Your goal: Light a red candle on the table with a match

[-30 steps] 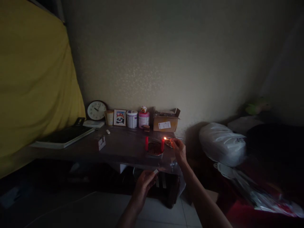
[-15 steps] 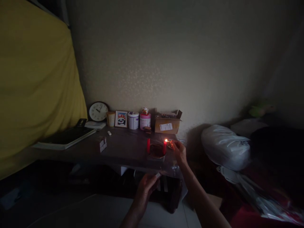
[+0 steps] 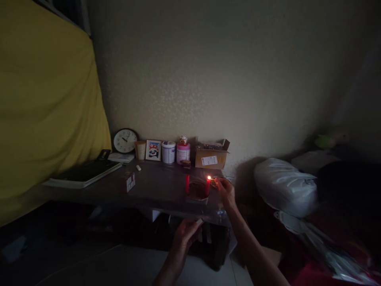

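My right hand (image 3: 225, 190) pinches a burning match (image 3: 212, 178), its flame at the top of the right red candle (image 3: 207, 187). Another red candle (image 3: 187, 184) stands upright at the left side of a round dark dish (image 3: 198, 191) on the table, with no flame on it. Below the table's front edge, my left hand (image 3: 185, 236) is closed on a small pale box (image 3: 199, 222), mostly hidden by the fingers.
On the table (image 3: 160, 186) stand a clock (image 3: 125, 140), a framed panda picture (image 3: 153, 150), a white tin (image 3: 168, 152), a pink jar (image 3: 183, 154), a cardboard box (image 3: 211, 158) and a stack of small boxes (image 3: 130, 182). A white bag (image 3: 285, 186) lies right.
The view has shifted slightly, moving the scene a little right and down. Both hands keep their hold, and the match flame remains by the right candle's top.
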`<state>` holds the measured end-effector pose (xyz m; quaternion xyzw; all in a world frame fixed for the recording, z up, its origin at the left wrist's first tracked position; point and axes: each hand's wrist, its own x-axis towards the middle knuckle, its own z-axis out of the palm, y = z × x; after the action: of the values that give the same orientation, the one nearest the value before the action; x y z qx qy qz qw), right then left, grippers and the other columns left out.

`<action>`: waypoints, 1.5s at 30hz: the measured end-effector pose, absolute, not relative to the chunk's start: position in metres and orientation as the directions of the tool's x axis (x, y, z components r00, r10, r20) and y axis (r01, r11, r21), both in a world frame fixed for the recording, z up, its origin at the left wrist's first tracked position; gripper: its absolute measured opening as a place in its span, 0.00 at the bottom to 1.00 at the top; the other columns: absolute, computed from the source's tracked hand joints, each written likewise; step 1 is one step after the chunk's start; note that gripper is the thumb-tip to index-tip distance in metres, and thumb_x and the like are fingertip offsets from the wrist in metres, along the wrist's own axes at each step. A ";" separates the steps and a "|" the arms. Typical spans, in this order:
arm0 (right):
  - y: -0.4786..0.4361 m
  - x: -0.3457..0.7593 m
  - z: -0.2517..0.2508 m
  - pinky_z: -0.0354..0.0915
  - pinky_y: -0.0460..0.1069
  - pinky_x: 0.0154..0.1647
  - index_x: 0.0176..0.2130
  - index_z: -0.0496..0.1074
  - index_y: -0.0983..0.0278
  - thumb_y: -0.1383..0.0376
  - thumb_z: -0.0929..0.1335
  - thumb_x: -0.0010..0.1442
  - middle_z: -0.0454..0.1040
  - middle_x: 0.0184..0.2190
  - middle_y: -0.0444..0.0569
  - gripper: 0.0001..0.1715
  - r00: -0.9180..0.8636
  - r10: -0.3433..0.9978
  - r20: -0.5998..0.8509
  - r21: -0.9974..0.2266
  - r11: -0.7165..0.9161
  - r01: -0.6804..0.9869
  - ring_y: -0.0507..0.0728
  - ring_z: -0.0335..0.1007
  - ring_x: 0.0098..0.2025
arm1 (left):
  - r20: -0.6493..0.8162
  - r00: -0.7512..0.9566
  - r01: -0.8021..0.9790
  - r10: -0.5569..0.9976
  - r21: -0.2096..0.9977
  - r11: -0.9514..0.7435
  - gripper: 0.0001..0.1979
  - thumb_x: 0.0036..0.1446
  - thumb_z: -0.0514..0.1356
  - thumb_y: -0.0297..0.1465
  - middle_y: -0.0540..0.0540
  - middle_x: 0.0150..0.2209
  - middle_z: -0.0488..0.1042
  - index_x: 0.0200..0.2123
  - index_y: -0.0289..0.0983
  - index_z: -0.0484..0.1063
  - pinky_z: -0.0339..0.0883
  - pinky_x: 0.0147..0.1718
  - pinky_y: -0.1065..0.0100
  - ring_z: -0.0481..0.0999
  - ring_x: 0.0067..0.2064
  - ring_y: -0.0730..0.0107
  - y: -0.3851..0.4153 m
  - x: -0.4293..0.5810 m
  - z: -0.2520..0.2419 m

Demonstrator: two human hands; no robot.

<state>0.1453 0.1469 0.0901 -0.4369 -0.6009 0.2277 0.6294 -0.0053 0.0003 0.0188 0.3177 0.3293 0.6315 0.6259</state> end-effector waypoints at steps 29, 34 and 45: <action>0.137 0.146 0.107 0.62 0.48 0.29 0.29 0.73 0.66 0.52 0.69 0.46 0.73 0.25 0.47 0.19 0.204 0.836 0.510 -0.859 0.504 0.084 0.54 0.66 0.27 | 0.007 -0.006 -0.610 1.000 0.793 -0.009 0.14 0.46 0.65 0.39 0.43 0.35 0.77 0.31 0.35 0.72 0.64 0.38 0.67 0.74 0.37 0.67 0.000 -0.007 0.014; 0.108 0.170 0.153 0.61 0.43 0.27 0.29 0.69 0.64 0.54 0.69 0.50 0.66 0.24 0.41 0.15 0.175 0.844 0.507 -0.832 0.533 -0.155 0.48 0.62 0.25 | -0.031 -0.027 -0.632 0.999 0.775 0.007 0.14 0.41 0.68 0.39 0.43 0.32 0.78 0.27 0.35 0.73 0.65 0.36 0.67 0.75 0.34 0.67 0.010 -0.005 0.003; 0.068 0.239 0.136 0.56 0.44 0.22 0.25 0.69 0.63 0.57 0.70 0.45 0.66 0.22 0.42 0.12 0.180 0.881 0.438 -0.895 0.408 0.182 0.50 0.59 0.23 | -0.091 0.002 -0.573 0.996 0.816 0.076 0.14 0.45 0.65 0.40 0.41 0.39 0.79 0.31 0.36 0.72 0.65 0.38 0.68 0.76 0.39 0.66 0.003 -0.009 0.009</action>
<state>0.2390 0.0681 0.1360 -0.4635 -0.5732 0.2851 0.6126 -0.0089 0.0030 0.0095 0.2983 0.3544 0.6108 0.6421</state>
